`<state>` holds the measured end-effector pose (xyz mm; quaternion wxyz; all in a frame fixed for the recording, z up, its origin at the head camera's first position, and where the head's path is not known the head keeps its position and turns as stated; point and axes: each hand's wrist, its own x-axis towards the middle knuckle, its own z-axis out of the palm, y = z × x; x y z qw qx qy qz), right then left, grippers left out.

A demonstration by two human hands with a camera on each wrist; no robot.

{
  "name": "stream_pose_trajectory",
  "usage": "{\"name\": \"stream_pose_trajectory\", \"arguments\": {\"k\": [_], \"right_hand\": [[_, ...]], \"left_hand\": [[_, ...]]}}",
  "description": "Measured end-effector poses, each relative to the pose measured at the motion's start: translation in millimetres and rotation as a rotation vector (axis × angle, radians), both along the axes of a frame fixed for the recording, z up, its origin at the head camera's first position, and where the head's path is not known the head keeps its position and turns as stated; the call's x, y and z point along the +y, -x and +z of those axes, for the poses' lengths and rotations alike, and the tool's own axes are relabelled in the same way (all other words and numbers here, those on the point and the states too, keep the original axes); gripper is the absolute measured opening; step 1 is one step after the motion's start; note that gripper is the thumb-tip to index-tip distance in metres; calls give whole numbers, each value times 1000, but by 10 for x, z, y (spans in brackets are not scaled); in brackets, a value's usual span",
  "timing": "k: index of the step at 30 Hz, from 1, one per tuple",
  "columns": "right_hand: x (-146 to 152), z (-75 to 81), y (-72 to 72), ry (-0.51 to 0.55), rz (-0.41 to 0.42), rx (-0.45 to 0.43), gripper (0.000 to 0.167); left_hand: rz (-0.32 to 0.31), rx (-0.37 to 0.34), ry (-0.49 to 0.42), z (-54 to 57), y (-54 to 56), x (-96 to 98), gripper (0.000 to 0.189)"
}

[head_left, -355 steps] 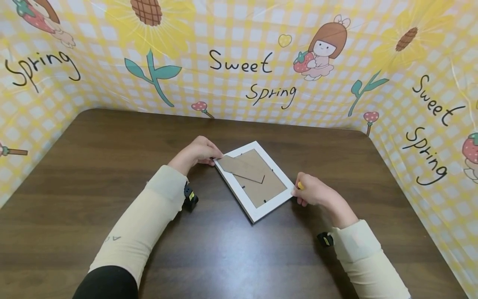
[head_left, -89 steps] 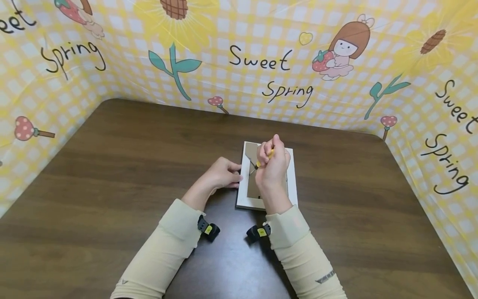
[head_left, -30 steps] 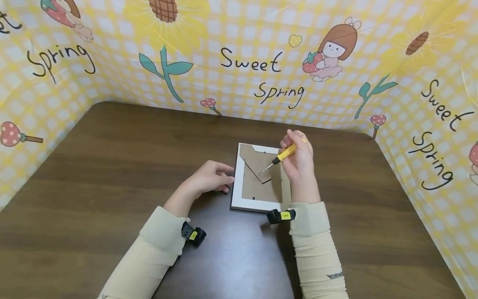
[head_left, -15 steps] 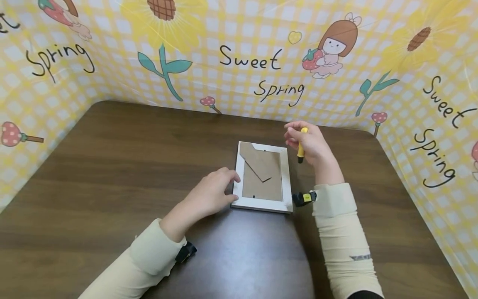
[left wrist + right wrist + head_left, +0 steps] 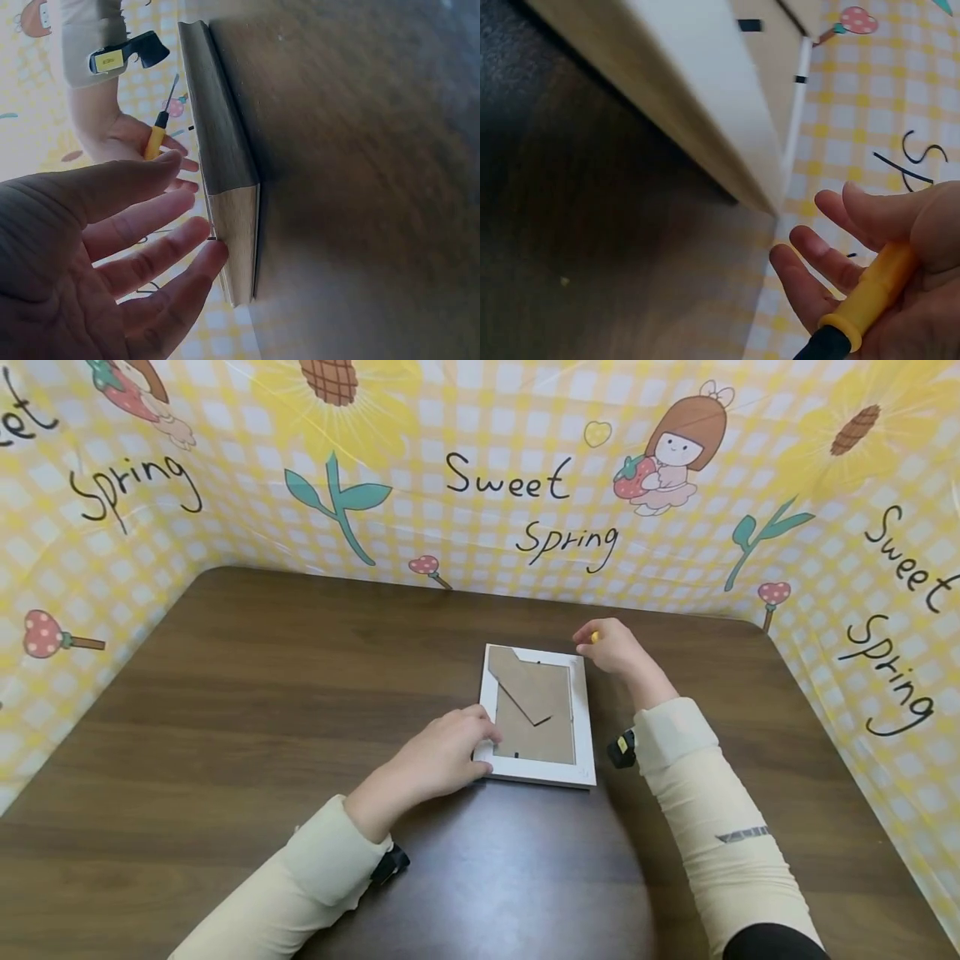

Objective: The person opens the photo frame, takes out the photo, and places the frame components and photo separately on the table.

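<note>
A white picture frame (image 5: 536, 770) lies back side up on the table, its tan backing board (image 5: 517, 731) showing with a cut stand flap (image 5: 517, 675) and small dark tabs. My left hand (image 5: 442, 753) is at the frame's lower left edge, thumb and fingers spread, fingertips reaching over the border. In the left wrist view its fingers (image 5: 196, 266) come right up to the frame's side. Near the upper right corner, my right hand (image 5: 617, 650) holds a screwdriver (image 5: 877, 289) with a yellow handle against the palm. The screwdriver's metal shaft (image 5: 172, 94) shows in the left wrist view.
The brown wooden table (image 5: 285, 693) has rounded far corners. A yellow checked cloth (image 5: 495, 410) with printed flowers and lettering stands as a wall around its back and sides. Black cameras, such as the one on the right wrist (image 5: 622, 749), sit close to the frame.
My right hand has drawn the screwdriver away from over the backing board to the upper right corner. My left hand has shifted toward the frame's lower left, fingertips now over its border.
</note>
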<state>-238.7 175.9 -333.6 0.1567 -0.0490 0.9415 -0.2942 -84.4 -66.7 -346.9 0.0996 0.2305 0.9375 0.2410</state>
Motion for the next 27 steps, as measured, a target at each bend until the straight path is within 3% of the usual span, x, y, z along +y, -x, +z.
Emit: {"name": "stream_pose_trajectory", "arguments": {"k": [5, 11, 21, 27], "right_hand": [[-40, -112, 31, -55, 36, -33, 29], [-41, -215, 82, -53, 32, -51, 26], [-60, -259, 100, 43, -57, -100, 22], [-37, -253, 90, 22, -80, -105, 22]], "left_hand": [[-52, 39, 49, -22, 22, 0, 18], [-100, -10, 35, -20, 31, -24, 28], [-94, -44, 9, -29, 122, -57, 27], [-118, -97, -51, -72, 203, -83, 29]]}}
